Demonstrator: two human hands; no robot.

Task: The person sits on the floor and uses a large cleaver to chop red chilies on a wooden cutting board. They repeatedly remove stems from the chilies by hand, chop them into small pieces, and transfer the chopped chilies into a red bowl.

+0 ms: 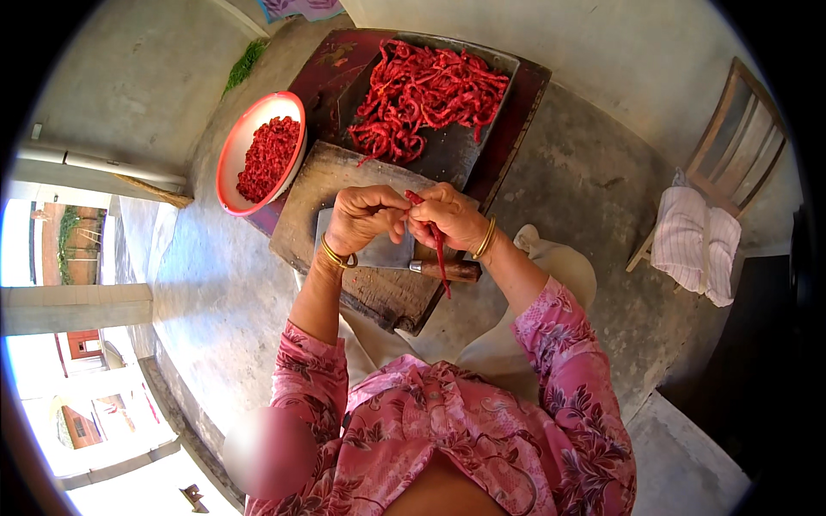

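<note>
A long, wrinkled red chili pepper (440,249) hangs from my right hand (452,219), its thin tip pointing down toward me. My right fingers are closed round its upper part. At its top end, the thumb and fingertips of my left hand (366,222) pinch together against it; exactly what they grip there is partly hidden. Both hands are above a worn wooden cutting board (314,185). Under them lies a cleaver (379,251) with a wide grey blade and a wooden handle (460,272), partly covered by my hands and the pepper.
Beyond the board, a dark metal tray (443,155) holds many whole red chilies (430,90). To the left, a red-rimmed white basin (297,107) contains chopped red chilies (268,159). Both rest on a dark red table (533,82). A wooden chair (731,146) with folded striped cloth (695,245) stands right.
</note>
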